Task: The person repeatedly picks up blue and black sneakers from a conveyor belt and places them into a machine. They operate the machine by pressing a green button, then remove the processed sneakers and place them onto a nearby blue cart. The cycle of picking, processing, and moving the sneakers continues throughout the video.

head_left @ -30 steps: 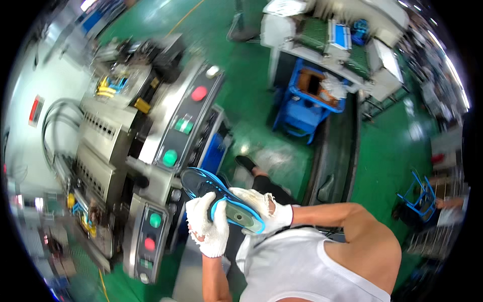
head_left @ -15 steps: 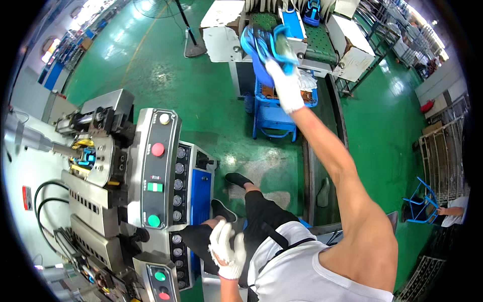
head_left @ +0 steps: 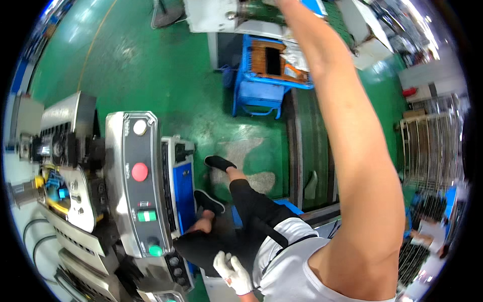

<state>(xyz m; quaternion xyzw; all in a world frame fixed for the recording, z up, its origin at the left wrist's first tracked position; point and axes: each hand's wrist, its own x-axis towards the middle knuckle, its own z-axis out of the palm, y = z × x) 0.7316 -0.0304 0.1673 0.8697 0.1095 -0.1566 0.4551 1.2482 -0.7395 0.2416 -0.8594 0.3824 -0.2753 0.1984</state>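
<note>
My left hand [head_left: 234,273], in a white knit glove, hangs beside my thigh in black shorts [head_left: 216,249]. Its fingers are loosely bent and apart, and nothing shows in them. My right arm [head_left: 347,110] is stretched far forward, over the near end of a green-topped conveyor [head_left: 259,11]. Past the wrist it leaves the top edge, so the right hand and anything in it are hidden. Below that arm stands a blue stool [head_left: 259,95]. It bears a brown woven tray [head_left: 259,58] with a dark flat rectangle [head_left: 273,61] and crumpled clear plastic [head_left: 296,54].
At my left is a machine with a control panel [head_left: 139,189] carrying a red button [head_left: 140,172] and green ones. Behind the panel sit metal clamps with blue parts [head_left: 63,192]. A wire rack [head_left: 430,151] stands far right, with another person [head_left: 430,234] near it.
My right hand, which held blue-and-black shoe parts over the stool, has gone forward beyond the top edge. The view has shifted, and my left hand sits lower with fingers still loose.
</note>
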